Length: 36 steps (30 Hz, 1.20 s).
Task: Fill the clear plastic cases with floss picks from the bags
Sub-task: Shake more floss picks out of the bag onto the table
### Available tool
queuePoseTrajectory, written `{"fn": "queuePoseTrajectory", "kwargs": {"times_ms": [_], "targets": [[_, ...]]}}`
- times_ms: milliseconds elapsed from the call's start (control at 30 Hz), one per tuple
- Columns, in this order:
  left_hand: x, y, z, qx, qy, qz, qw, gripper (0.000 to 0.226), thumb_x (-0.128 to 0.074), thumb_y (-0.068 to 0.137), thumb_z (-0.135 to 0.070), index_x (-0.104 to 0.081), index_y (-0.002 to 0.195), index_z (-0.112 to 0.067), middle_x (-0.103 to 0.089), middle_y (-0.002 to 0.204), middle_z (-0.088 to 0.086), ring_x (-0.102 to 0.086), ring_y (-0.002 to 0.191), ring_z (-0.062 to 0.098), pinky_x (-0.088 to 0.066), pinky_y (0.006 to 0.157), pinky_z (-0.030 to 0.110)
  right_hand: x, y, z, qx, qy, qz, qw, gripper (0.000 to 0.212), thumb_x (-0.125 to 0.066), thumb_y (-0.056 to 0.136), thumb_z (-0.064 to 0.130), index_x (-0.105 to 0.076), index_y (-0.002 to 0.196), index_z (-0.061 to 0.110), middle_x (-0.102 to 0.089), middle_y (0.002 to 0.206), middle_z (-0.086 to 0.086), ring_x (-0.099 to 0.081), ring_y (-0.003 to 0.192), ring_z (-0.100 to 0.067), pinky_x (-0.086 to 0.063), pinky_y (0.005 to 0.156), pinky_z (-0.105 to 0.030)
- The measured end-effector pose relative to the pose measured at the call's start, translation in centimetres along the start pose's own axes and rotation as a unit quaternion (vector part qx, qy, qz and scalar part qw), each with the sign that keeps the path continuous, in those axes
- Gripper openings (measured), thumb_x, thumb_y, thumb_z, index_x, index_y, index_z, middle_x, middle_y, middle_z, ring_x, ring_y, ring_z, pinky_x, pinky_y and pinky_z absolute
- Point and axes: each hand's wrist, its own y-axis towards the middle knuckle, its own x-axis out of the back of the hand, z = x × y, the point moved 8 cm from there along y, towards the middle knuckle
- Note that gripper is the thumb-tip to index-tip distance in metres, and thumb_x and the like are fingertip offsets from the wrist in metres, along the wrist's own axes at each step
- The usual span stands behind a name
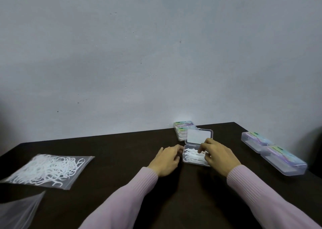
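An open clear plastic case (199, 136) sits on the dark table, its lid standing up at the back. White floss picks (192, 155) fill its tray. My right hand (218, 154) is over the tray's right side, fingers curled down onto the picks. My left hand (166, 160) lies at the case's left edge, fingertips touching or nearly touching its side. A clear zip bag of floss picks (47, 169) lies flat at the far left.
Two closed cases with coloured labels (183, 130) are stacked behind the open one by the wall. Two more closed cases (256, 140) (284, 160) lie at the right table edge. Another plastic bag (15, 209) lies at bottom left.
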Motion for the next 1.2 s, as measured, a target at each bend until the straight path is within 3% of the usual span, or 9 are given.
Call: {"fn": "queuePoseTrajectory", "kwargs": {"times_ms": [167, 267, 367, 567, 767, 867, 967, 1067, 1200], "targets": [[2.5, -2.2, 2.5, 0.025, 0.032, 0.005, 0.999, 0.04, -0.049, 0.096, -0.013, -0.045, 0.135, -0.021, -0.052, 0.135, -0.001, -0.048, 0.123, 0.013, -0.037, 0.107, 0.031, -0.9, 1.0, 3.6, 0.035, 0.037, 0.034, 0.998, 0.02, -0.051, 0.092, 0.018, -0.06, 0.109, 0.022, -0.052, 0.114, 0.005, -0.054, 0.1, -0.011, -0.043, 0.083, -0.019], [5.2, -4.5, 5.6, 0.065, 0.055, -0.02, 0.996, 0.037, -0.051, 0.095, -0.016, -0.048, 0.131, -0.021, -0.054, 0.13, -0.001, -0.052, 0.118, 0.012, -0.042, 0.103, 0.031, -2.0, 1.9, 7.0, 0.07, 0.055, 0.058, 0.994, 0.018, -0.051, 0.092, 0.016, -0.061, 0.106, 0.021, -0.052, 0.113, 0.005, -0.053, 0.105, -0.011, -0.045, 0.089, -0.022], [8.1, -7.1, 9.2, 0.119, 0.104, -0.069, 0.985, 0.032, -0.051, 0.094, -0.017, -0.052, 0.126, -0.019, -0.056, 0.124, -0.001, -0.052, 0.113, 0.013, -0.043, 0.1, 0.032, -3.2, 2.8, 10.7, 0.105, 0.064, 0.079, 0.989, 0.019, -0.049, 0.091, 0.014, -0.062, 0.104, 0.021, -0.052, 0.111, 0.005, -0.055, 0.103, -0.013, -0.044, 0.082, -0.023], [11.1, -12.4, 15.7, 0.273, 0.283, -0.11, 0.913, 0.038, -0.044, 0.099, -0.03, -0.042, 0.131, -0.01, -0.048, 0.133, 0.008, -0.043, 0.125, 0.023, -0.044, 0.094, 0.034, -5.7, 4.0, 17.9, 0.167, 0.11, 0.14, 0.97, 0.017, -0.05, 0.091, 0.016, -0.06, 0.104, 0.021, -0.051, 0.112, 0.005, -0.05, 0.09, -0.006, -0.038, 0.078, -0.017], [11.8, -14.9, 18.4, 0.36, 0.333, -0.135, 0.861, 0.038, -0.044, 0.098, -0.036, -0.041, 0.127, -0.011, -0.05, 0.128, 0.006, -0.05, 0.117, 0.018, -0.047, 0.085, 0.027, -6.7, 4.9, 22.2, 0.195, 0.126, 0.16, 0.959, 0.016, -0.051, 0.091, 0.017, -0.06, 0.104, 0.02, -0.052, 0.114, 0.003, -0.05, 0.09, -0.006, -0.041, 0.08, -0.018], [11.8, -14.8, 18.6, 0.366, 0.365, -0.125, 0.847, 0.031, -0.04, 0.101, -0.026, -0.044, 0.127, -0.009, -0.051, 0.128, 0.007, -0.053, 0.116, 0.018, -0.048, 0.083, 0.026, -7.1, 5.1, 22.8, 0.197, 0.129, 0.17, 0.957, 0.015, -0.051, 0.091, 0.017, -0.06, 0.104, 0.02, -0.052, 0.114, 0.003, -0.053, 0.092, -0.007, -0.044, 0.082, -0.019], [11.6, -14.4, 18.5, 0.36, 0.387, -0.103, 0.842, 0.028, -0.04, 0.099, -0.008, -0.05, 0.126, -0.008, -0.055, 0.123, 0.007, -0.058, 0.11, 0.018, -0.049, 0.081, 0.025, -7.5, 4.9, 22.5, 0.192, 0.129, 0.178, 0.956, 0.016, -0.051, 0.092, 0.016, -0.06, 0.104, 0.019, -0.052, 0.114, 0.003, -0.055, 0.097, -0.011, -0.047, 0.086, -0.022], [11.5, -13.7, 17.9, 0.342, 0.371, -0.102, 0.857, 0.03, -0.045, 0.098, -0.007, -0.054, 0.127, -0.013, -0.06, 0.117, 0.006, -0.062, 0.104, 0.019, -0.05, 0.081, 0.026, -7.6, 4.8, 21.4, 0.182, 0.128, 0.179, 0.959, 0.017, -0.051, 0.091, 0.016, -0.06, 0.105, 0.02, -0.053, 0.114, 0.003, -0.055, 0.098, -0.011, -0.047, 0.087, -0.023], [11.9, -13.5, 16.6, 0.338, 0.295, -0.171, 0.877, 0.024, -0.042, 0.098, -0.007, -0.057, 0.116, -0.009, -0.06, 0.114, 0.007, -0.062, 0.104, 0.022, -0.048, 0.082, 0.029, -7.5, 4.9, 19.4, 0.156, 0.164, 0.175, 0.958, 0.017, -0.051, 0.091, 0.015, -0.061, 0.103, 0.02, -0.054, 0.111, 0.004, -0.055, 0.096, -0.009, -0.047, 0.086, -0.022]]}}
